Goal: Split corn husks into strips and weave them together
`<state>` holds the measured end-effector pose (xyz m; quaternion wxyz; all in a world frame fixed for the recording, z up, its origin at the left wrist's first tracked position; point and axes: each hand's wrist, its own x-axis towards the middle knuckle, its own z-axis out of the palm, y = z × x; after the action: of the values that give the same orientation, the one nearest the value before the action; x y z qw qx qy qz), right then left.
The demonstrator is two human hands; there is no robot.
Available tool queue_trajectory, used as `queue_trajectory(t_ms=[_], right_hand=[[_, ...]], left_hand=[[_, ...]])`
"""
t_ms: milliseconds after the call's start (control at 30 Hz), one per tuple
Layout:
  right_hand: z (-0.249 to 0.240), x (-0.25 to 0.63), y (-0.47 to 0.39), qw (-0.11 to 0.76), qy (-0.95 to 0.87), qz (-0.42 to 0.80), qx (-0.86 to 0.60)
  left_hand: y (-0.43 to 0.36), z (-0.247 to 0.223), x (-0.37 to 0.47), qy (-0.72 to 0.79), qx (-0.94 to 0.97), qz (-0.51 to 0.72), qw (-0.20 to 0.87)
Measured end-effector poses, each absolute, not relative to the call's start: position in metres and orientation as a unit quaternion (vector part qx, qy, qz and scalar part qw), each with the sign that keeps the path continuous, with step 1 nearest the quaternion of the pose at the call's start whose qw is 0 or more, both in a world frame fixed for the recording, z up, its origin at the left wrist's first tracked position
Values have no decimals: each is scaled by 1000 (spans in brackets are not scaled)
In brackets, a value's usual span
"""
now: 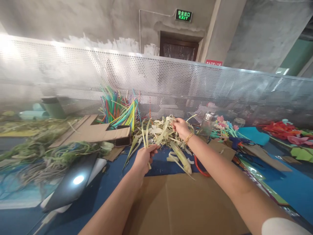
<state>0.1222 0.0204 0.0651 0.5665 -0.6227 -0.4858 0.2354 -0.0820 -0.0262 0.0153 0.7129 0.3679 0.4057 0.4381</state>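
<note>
Pale green husk strips (144,135) stand up out of my left hand (146,156), whose fingers are closed around them above the blue table cover. My right hand (181,128), with a gold bracelet at the wrist, is further forward and pinches a pale husk piece (167,125) at the top of a heap of dry husks (157,129). That piece slants down toward my left hand. A larger greenish husk (182,158) lies just in front of the heap, below my right hand.
Brown cardboard (186,202) lies nearest me. Left are a cardboard cutout (97,132), tangled cords (56,163) and a dark device (73,182). Colourful stems (119,106) stand before a perforated metal screen (146,71). A bottle (206,124) and craft flowers (223,123) are right.
</note>
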Motion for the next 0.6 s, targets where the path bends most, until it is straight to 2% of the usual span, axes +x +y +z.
queue_trajectory(t_ms=[167,233,300,367,467,533,600], right_hand=[[101,152,7,494,-562,129,-651],[99,145,-3,442,-628,66,-637],[86,126,-12,393,-687,59,-609],[67,103,-18,391,-695,166,-580],[45,74,-20,469,-623,349,-520],[40,64,-19,517,-565,423,-484],[42,60,-18,525,-546,463,-460]], left_hand=[[-25,16,-84,348,270,493,750],[-26,17,-83,324,241,494,770],[-26,17,-82,310,226,488,784],[-27,17,-81,304,224,472,797],[-29,17,-79,302,237,434,815],[-30,17,-78,303,247,417,820],[-31,17,-78,304,256,409,822]])
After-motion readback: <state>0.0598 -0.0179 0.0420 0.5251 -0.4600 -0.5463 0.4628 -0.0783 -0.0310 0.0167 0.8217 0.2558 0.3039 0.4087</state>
